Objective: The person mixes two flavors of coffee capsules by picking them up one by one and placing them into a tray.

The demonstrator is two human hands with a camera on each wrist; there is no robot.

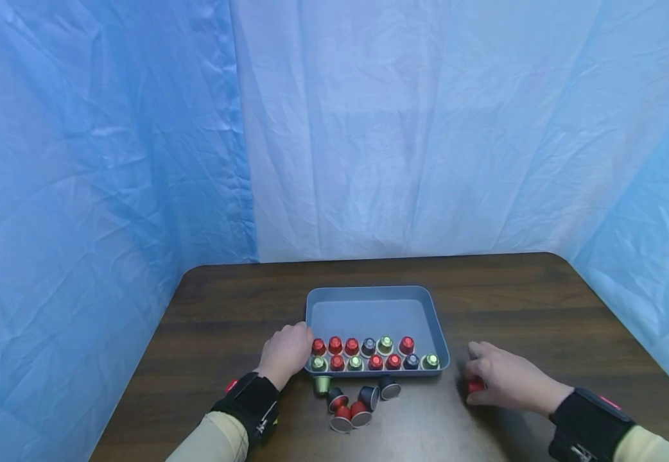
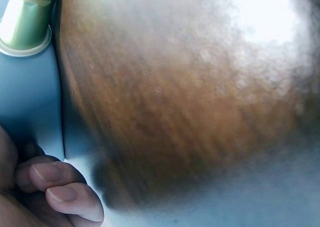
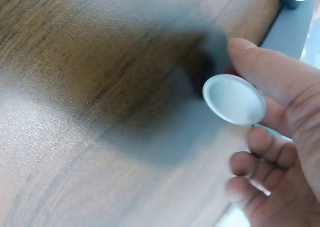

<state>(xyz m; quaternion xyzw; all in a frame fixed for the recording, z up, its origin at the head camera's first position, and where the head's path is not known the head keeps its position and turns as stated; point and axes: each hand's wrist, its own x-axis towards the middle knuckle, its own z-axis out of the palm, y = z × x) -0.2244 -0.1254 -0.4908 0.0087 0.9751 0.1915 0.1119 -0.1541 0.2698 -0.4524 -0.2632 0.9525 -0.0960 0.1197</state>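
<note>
A blue-grey tray [image 1: 369, 301] holds two rows of red, green and dark coffee capsules along its near side. At its left edge, my left hand [image 1: 286, 351] grips the rim, its fingers [image 2: 67, 194] curled there in the left wrist view; the thumb's contact is hidden. Right of the tray, my right hand [image 1: 510, 378] pinches a red coffee capsule [image 1: 476, 385] between thumb and finger, just above the table. Its pale foil lid [image 3: 235, 101] faces the right wrist camera, and the other fingers are loosely curled.
In front of the tray lie several loose capsules: a green one [image 1: 322, 385], dark ones [image 1: 370, 396] and red ones [image 1: 343, 414]. The dark wooden table [image 1: 236, 301] has blue fabric [image 1: 427, 128] hanging behind it and at both sides.
</note>
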